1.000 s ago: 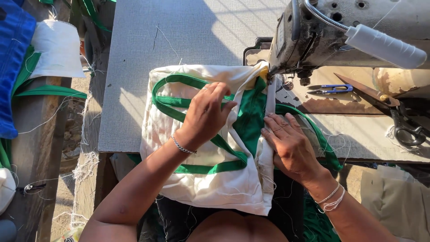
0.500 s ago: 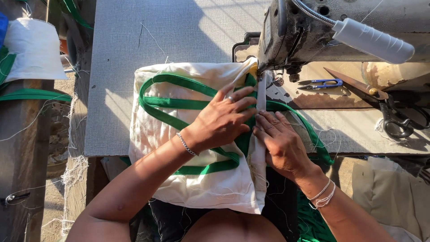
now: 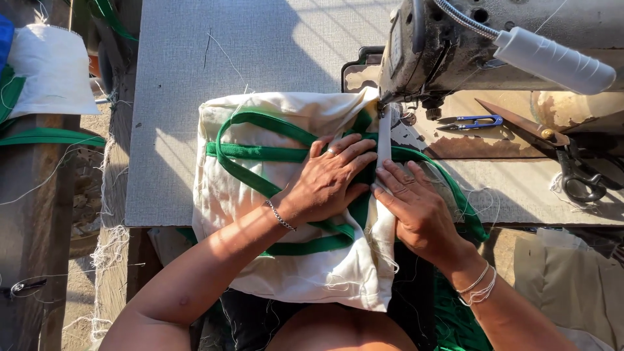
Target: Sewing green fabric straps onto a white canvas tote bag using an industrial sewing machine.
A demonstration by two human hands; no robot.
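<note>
the cream cloth bag (image 3: 260, 195) lies flat on the grey table (image 3: 169, 97) in front of me, its right edge folded into a narrow strip that runs up under the head of the sewing machine (image 3: 442, 58). green webbing straps (image 3: 260, 153) loop across its face and are stitched down in places. i judge the cloth light and limp, something that will bunch, slide and wrinkle under the slightest push, while the webbing looks stiffer and thicker, so the layers will want to creep against each other. nothing here is fragile, but the frayed threads along the hem could snag.

my left hand (image 3: 331, 179) lies palm down on the bag, fingers spread and flat across the green straps, pressing rather than gripping; it closes on nothing. my right hand (image 3: 416, 208) rests just beside it, fingers stretched along the folded edge, fingertips touching the strip, also flat and grasping nothing. i think that is the best hold for stuff like this: broad, flat pressure close to the seam on both sides, keeping the fold tight, with fingertips kept back from the needle, which i cannot see clearly under the machine head.

further right on the machine bed lie small blue thread snips (image 3: 471, 121) and large dark shears (image 3: 552, 149), well apart from my hands. a white thread cone (image 3: 552, 58) sticks out from the machine. more cream and green pieces (image 3: 45, 71) are piled off to the left.
</note>
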